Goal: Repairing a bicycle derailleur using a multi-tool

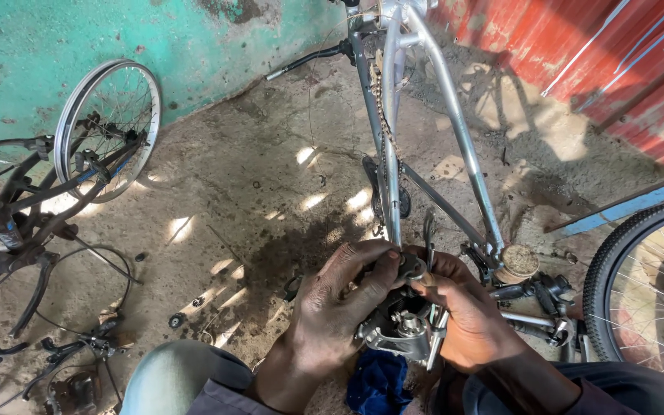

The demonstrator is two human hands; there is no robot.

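Observation:
My left hand (340,303) and my right hand (463,311) meet low in the middle of the head view. Both are closed on a greasy metal bicycle part (400,327), a silver housing with a round opening. The left thumb and fingers pinch a small round metal piece (411,267) at its top. A thin metal tool (429,230) stands up from between the hands. Just behind the hands an upturned silver bicycle frame (455,123) rests on the dirt floor, with its chain (382,100) hanging along a tube. A blue rag (378,384) lies under the hands.
A loose spoked wheel (109,123) leans on the green wall at left, beside dark bicycle parts (9,230). A tyred wheel (643,284) stands at right, by a red corrugated wall (616,54). Small parts (536,296) and a round tin (518,263) lie near the frame.

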